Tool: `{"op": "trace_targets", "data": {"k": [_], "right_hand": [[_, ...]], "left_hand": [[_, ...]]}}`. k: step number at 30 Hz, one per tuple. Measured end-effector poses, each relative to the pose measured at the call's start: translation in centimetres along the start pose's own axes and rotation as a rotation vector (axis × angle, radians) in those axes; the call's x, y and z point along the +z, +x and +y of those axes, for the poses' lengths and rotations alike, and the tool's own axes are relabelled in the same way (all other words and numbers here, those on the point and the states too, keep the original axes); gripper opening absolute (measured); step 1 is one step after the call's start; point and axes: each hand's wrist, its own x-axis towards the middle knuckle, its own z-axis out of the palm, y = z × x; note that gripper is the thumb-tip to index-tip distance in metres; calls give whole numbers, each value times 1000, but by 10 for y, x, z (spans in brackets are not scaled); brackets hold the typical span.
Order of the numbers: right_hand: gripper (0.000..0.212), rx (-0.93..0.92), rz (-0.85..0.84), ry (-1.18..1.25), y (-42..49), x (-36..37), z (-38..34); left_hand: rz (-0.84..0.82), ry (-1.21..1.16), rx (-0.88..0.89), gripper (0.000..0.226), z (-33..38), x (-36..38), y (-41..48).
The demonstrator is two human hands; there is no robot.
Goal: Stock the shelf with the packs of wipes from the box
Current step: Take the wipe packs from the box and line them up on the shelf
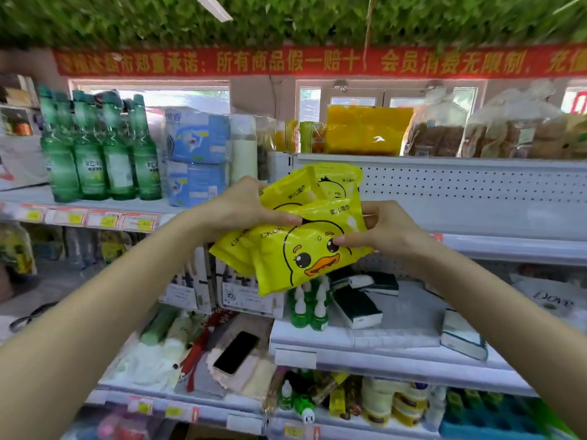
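Both arms reached forward at chest height, the left hand (pixel 244 206) clamped over the upper left of a bunch of yellow packs (pixel 301 246) and the right hand (pixel 378 231) pinching the front pack's right edge, their number unclear from overlap, held before the shelf (pixel 476 198).

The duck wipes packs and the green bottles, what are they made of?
The yellow duck wipes packs look like thin, glossy plastic film: they crinkle and shine where both hands grip them. The green bottles look like see-through, shiny plastic or glass; the picture leaves that open.
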Motion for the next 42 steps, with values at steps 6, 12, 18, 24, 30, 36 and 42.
{"op": "trace_targets", "data": {"k": [6,12,18,24,30,36,42], "right_hand": [[23,0,140,-22,30,-20,26],[26,103,383,99,76,-41,49],[31,155,476,6,132,-35,69],[35,179,479,-187,167,-32,83],[45,184,425,-415,180,-32,81],[54,172,243,-420,174,-49,75],[26,-125,430,-157,152,-71,44]], "left_hand": [[86,-138,-88,12,-6,-27,34],[208,-77,-54,9,-18,-57,81],[199,-77,-55,11,-34,-63,119],[138,-75,-61,12,-40,-61,142],[126,-67,-64,12,-41,-56,153],[4,-27,-29,11,-35,-53,161],[-187,85,52,37,-11,-32,175]]}}
